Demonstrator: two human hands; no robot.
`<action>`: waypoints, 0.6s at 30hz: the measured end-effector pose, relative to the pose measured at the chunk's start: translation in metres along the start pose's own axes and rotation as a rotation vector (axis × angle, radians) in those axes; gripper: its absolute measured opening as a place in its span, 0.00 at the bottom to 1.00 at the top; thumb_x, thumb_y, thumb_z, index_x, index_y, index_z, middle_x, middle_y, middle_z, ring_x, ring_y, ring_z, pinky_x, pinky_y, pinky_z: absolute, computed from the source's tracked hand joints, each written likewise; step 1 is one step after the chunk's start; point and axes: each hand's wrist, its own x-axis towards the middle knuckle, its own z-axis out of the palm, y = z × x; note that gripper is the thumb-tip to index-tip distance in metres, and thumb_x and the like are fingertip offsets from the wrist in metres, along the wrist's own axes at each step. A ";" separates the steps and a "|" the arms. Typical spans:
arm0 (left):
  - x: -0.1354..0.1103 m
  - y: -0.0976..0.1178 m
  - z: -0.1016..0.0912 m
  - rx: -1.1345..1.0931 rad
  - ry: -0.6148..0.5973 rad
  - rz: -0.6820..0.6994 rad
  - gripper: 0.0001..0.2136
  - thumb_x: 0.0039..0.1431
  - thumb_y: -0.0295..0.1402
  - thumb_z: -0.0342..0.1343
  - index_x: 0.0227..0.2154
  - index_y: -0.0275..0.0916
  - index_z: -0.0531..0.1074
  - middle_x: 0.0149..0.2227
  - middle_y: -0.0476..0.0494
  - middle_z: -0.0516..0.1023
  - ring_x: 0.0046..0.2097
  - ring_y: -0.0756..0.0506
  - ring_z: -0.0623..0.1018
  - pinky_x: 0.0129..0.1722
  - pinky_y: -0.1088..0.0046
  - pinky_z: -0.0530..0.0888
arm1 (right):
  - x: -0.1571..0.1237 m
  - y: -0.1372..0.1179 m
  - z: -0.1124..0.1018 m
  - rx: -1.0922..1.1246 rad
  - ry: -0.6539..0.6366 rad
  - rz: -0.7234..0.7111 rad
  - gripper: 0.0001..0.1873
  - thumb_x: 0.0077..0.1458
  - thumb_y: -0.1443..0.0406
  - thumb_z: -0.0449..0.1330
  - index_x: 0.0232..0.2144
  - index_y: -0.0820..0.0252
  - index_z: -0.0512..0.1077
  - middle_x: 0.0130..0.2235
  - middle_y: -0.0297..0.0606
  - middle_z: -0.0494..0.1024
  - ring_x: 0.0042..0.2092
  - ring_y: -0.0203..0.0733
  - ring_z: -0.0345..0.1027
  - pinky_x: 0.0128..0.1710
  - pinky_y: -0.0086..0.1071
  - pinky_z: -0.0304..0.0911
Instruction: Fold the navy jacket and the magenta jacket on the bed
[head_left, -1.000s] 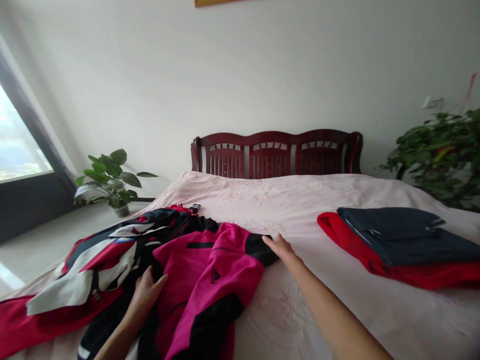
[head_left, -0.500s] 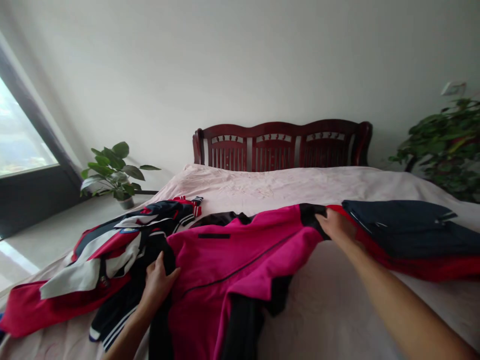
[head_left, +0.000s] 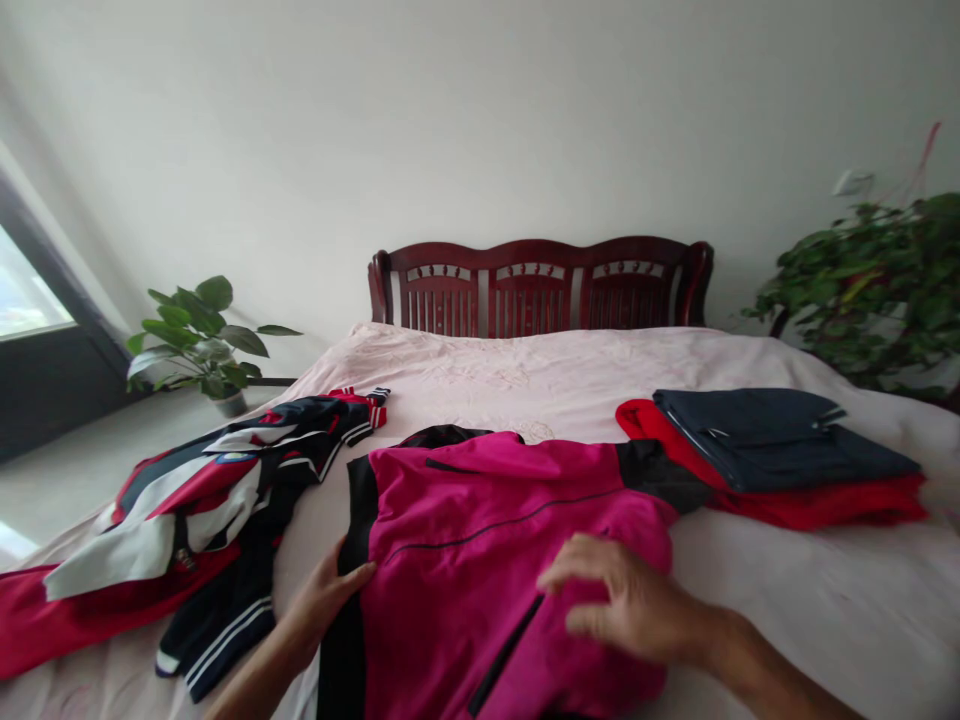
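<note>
A pink and black jacket (head_left: 465, 540) lies spread out on the bed in front of me. My left hand (head_left: 326, 600) rests on its black left edge, thumb on the pink cloth and fingers curled over the hem. My right hand (head_left: 630, 605) lies flat on the lower right part of the jacket, fingers stretched out to the left. The jacket's right sleeve reaches toward a folded stack.
A heap of red, white and navy clothes (head_left: 187, 510) lies at the left. A folded navy garment (head_left: 765, 435) sits on a folded red one (head_left: 810, 505) at the right. The pink bed sheet (head_left: 540, 385) runs to a dark wooden headboard (head_left: 536, 290). Potted plants (head_left: 199, 340) flank the bed.
My right hand let go of the sleeve near the folded stack and came back onto the jacket's front. The jacket now lies flatter and more spread out. My left hand stayed at its edge.
</note>
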 end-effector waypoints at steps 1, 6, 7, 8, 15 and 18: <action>0.001 0.002 -0.001 -0.023 0.008 0.018 0.35 0.47 0.41 0.65 0.58 0.35 0.64 0.56 0.34 0.76 0.54 0.36 0.78 0.53 0.62 0.76 | -0.003 -0.017 0.021 -0.013 -0.099 -0.172 0.19 0.57 0.54 0.62 0.50 0.45 0.73 0.45 0.33 0.80 0.46 0.43 0.72 0.52 0.37 0.63; 0.035 0.046 -0.020 0.125 0.157 0.228 0.33 0.43 0.32 0.63 0.57 0.38 0.65 0.52 0.38 0.78 0.47 0.39 0.81 0.46 0.65 0.79 | 0.004 -0.032 0.115 -0.357 -0.113 -0.337 0.12 0.62 0.64 0.55 0.47 0.52 0.71 0.39 0.36 0.79 0.38 0.43 0.69 0.38 0.34 0.64; 0.045 0.059 -0.026 0.153 0.152 0.240 0.34 0.44 0.31 0.62 0.58 0.38 0.65 0.50 0.39 0.78 0.44 0.40 0.81 0.43 0.65 0.79 | 0.012 -0.031 0.123 -0.355 -0.120 -0.275 0.10 0.60 0.64 0.57 0.45 0.54 0.72 0.38 0.37 0.78 0.36 0.43 0.69 0.35 0.33 0.63; 0.056 0.071 -0.031 0.181 0.136 0.254 0.35 0.44 0.31 0.62 0.59 0.38 0.63 0.48 0.40 0.79 0.42 0.41 0.81 0.41 0.66 0.79 | 0.022 -0.031 0.127 -0.309 -0.116 -0.197 0.11 0.56 0.65 0.59 0.43 0.55 0.72 0.38 0.37 0.77 0.36 0.42 0.69 0.34 0.32 0.63; 0.119 0.072 -0.058 0.567 0.008 0.208 0.38 0.37 0.27 0.59 0.58 0.36 0.64 0.31 0.49 0.79 0.34 0.41 0.80 0.32 0.70 0.75 | 0.083 -0.064 0.147 0.103 -0.166 0.101 0.24 0.50 0.69 0.57 0.52 0.55 0.72 0.48 0.40 0.77 0.49 0.45 0.71 0.47 0.34 0.65; 0.126 0.048 -0.062 0.568 0.028 0.113 0.34 0.32 0.22 0.56 0.50 0.32 0.70 0.19 0.54 0.72 0.26 0.40 0.77 0.25 0.70 0.71 | 0.091 -0.060 0.139 0.244 -0.359 -0.010 0.22 0.55 0.65 0.58 0.53 0.51 0.73 0.47 0.36 0.79 0.45 0.41 0.74 0.43 0.29 0.66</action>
